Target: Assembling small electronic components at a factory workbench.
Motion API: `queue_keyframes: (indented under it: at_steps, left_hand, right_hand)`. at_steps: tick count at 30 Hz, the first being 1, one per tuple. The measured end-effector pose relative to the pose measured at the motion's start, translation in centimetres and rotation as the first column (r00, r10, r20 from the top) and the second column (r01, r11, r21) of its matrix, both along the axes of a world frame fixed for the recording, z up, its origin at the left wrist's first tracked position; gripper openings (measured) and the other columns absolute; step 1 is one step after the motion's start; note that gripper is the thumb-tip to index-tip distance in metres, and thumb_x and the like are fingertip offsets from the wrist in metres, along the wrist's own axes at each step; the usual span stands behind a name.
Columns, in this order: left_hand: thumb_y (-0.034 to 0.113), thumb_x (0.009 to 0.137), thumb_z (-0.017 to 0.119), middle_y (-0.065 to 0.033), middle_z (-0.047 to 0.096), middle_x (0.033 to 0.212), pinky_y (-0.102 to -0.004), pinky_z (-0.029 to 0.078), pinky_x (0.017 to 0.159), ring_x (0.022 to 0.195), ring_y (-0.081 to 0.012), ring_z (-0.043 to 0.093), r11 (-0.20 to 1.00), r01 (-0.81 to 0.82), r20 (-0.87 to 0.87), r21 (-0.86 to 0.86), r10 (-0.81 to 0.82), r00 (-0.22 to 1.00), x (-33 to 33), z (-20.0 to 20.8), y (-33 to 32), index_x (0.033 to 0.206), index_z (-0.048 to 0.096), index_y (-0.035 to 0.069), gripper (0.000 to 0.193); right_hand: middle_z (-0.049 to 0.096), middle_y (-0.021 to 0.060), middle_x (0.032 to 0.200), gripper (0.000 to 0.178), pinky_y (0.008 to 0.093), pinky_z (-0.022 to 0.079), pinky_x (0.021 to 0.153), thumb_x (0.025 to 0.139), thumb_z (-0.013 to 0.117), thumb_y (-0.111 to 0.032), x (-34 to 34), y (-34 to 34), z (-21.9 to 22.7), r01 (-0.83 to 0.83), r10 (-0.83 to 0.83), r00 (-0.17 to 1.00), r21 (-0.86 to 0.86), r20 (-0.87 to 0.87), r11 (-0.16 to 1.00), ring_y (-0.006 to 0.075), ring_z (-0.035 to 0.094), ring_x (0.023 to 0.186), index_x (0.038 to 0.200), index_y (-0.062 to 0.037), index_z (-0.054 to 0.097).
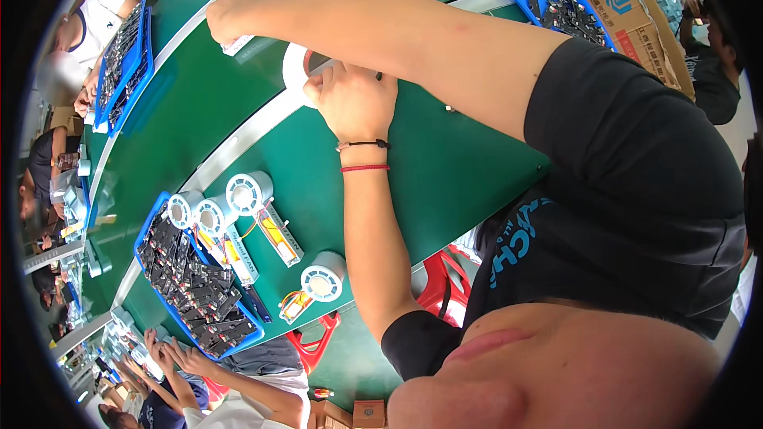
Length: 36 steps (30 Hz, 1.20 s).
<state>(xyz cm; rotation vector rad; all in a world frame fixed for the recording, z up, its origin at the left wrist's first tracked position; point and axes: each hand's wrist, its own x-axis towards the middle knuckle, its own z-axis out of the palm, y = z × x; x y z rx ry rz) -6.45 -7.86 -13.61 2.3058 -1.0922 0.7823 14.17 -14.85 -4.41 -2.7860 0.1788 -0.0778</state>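
Two white parts were at the hands over the glossy green table (469, 147): a curved-walled round part (295, 69) just view-left of the left hand (352, 103), at its thumb side, and a narrow straight-edged part (238, 46) under the right hand (229, 17). Left grip: fingers curled, couldn't tell if it held the round part. Right grip: folded over the narrow part, fingertips hidden, hold unclear. Left hand was nearer the round part; narrow part's visible edge slanted up view-right, full axis hidden
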Motion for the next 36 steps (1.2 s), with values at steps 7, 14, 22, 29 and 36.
queue_keyframes:
  at_steps: [7, 14, 22, 29, 36]
  left_hand:
    - [0.034, 0.079, 0.075, -0.0055, 0.064, 0.07, -0.0437, 0.038, 0.085, 0.072, -0.0245, 0.063, 0.997, 0.07, -0.019, -0.043, -0.07, 0.997, -0.3, 1.0, -1.6, 0.085, 0.063, 0.005, 0.032]
    - [0.036, 0.081, 0.074, -0.0056, 0.066, 0.072, -0.0435, 0.038, 0.085, 0.07, -0.0244, 0.063, 0.999, 0.028, 0.129, 0.044, -0.034, 0.991, -0.2, 0.7, -0.8, 0.09, 0.065, 0.004, 0.035]
    - [0.046, 0.085, 0.073, -0.0061, 0.069, 0.077, -0.0436, 0.039, 0.086, 0.069, -0.025, 0.064, 0.999, 0.033, 0.033, -0.042, -0.032, 0.999, -0.7, 1.5, -1.5, 0.096, 0.065, 0.003, 0.045]
    - [0.043, 0.083, 0.074, -0.0103, 0.069, 0.079, -0.0451, 0.041, 0.086, 0.073, -0.0283, 0.065, 0.998, -0.032, 0.031, 0.059, 0.03, 0.999, -0.1, 0.5, 2.8, 0.1, 0.065, 0.002, 0.045]
    - [0.035, 0.082, 0.073, -0.0157, 0.07, 0.088, -0.047, 0.043, 0.088, 0.084, -0.0338, 0.067, 0.999, 0.031, -0.063, -0.042, -0.033, 0.997, -1.6, 1.8, -2.1, 0.103, 0.066, 0.002, 0.04]
  right_hand:
    - [0.072, 0.0081, 0.119, 0.042, 0.0486, 0.051, 0.09, 0.085, 0.075, -0.039, 2.1, -2.5, 1.8, 0.095, -0.109, 0.957, -0.065, -0.269, 0.993, 0.0301, 0.067, 0.113, 0.119, -0.0149, 0.074]
    - [0.073, 0.0091, 0.116, 0.032, 0.046, 0.053, 0.088, 0.087, 0.069, -0.032, 0.4, -1.1, 0.4, -0.033, 0.031, 0.994, -0.015, -0.102, 0.999, 0.0293, 0.068, 0.109, 0.112, -0.0132, 0.076]
    - [0.074, 0.0104, 0.113, 0.026, 0.0447, 0.055, 0.086, 0.089, 0.064, -0.026, -0.8, 0.2, 0.8, -0.176, 0.181, 0.979, -0.059, 0.09, 0.983, 0.0294, 0.07, 0.105, 0.106, -0.0118, 0.077]
    - [0.075, 0.0143, 0.107, 0.025, 0.0472, 0.058, 0.083, 0.086, 0.062, -0.026, 0.3, 6.9, -0.8, -0.463, 0.486, 0.869, -0.201, 0.09, 0.864, 0.0333, 0.071, 0.1, 0.098, -0.0099, 0.077]
    - [0.068, 0.0144, 0.091, 0.016, 0.0427, 0.056, 0.077, 0.076, 0.066, -0.016, -4.2, 0.8, -0.7, -0.608, 0.592, 0.643, -0.145, 0.485, 0.78, 0.036, 0.065, 0.086, 0.087, -0.0052, 0.072]
